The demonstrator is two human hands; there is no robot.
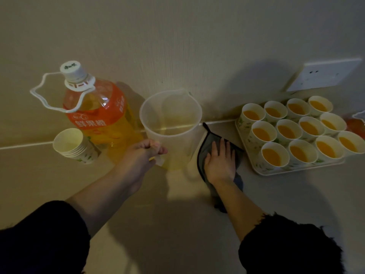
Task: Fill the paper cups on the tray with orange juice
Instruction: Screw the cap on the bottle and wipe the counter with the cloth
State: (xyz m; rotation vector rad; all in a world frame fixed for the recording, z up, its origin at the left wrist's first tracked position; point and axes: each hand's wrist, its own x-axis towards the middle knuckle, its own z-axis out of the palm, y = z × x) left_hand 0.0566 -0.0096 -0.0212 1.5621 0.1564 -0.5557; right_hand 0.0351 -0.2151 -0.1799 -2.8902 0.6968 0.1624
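Head view. Left hand (142, 155) curled round the handle of the jug (171, 123); jug upright, only a little juice at its bottom. Right of jug: cloth (207, 139), right hand (220, 163) pressed flat on it, fingers straight. Farther right of jug: tray (300, 168) with 12 paper cups (289, 131), all showing juice. Right hand is nearer the tray. Left of jug: capped bottle (98, 119). Filling looks done.

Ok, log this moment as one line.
left hand: grips jug handle | right hand: flat on grey cloth | cups on tray: all hold juice | bottle: capped
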